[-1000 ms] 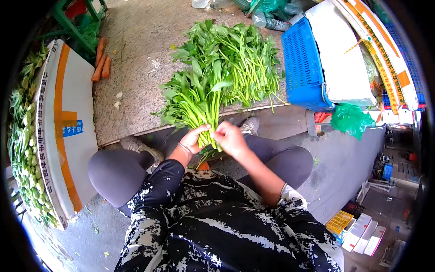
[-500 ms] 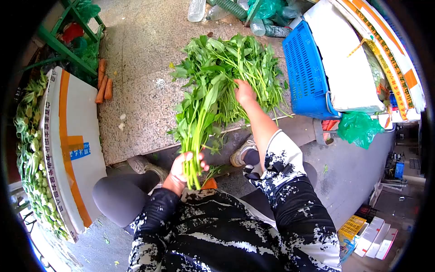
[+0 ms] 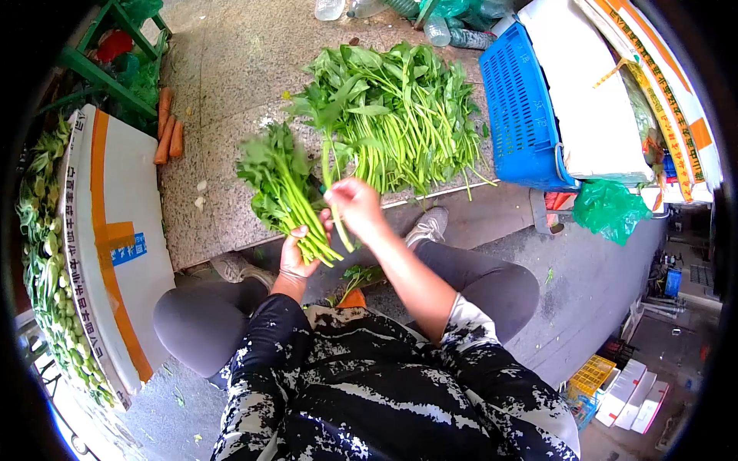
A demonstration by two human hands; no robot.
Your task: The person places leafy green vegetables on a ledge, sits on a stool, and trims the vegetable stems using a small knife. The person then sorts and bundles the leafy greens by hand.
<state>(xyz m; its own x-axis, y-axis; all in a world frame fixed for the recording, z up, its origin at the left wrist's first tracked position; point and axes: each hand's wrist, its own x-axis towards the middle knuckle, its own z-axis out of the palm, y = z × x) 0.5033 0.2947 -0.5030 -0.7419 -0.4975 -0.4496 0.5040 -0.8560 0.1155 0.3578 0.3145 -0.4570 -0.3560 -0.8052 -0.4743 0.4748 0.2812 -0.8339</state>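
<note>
Here, my left hand [image 3: 296,255] is closed around the lower stems of a bunch [image 3: 283,184] of leafy greens, which I hold in front of me at the near edge of the stone surface [image 3: 211,104]. I see no band around it, so I think this low grip is what gathers the loose stems, while the leaves, pointing away from me, can spread freely. My right hand [image 3: 355,206] is just beside it, its fingers pinched on a single stalk [image 3: 345,235]; a light pinch seems enough for so thin a thing. Whether this stalk touches the left fingers, I cannot tell. The larger pile [image 3: 407,127] lies on the surface beyond my hands, with most stems turned toward me, probably because the stem ends are then easy to reach. The carrots [image 3: 168,134] lie apart at the left, near the white box [image 3: 142,246]. Along the edge of this box runs a line of dark Chinese characters; I can read 公司, "company", but not the whole name. Its blue label [image 3: 128,249] is too small to read. The blue crate [image 3: 521,111] has faint marks, not legible, and the yellow strip [image 3: 667,127] at the right carries characters which I cannot read surely.
</note>
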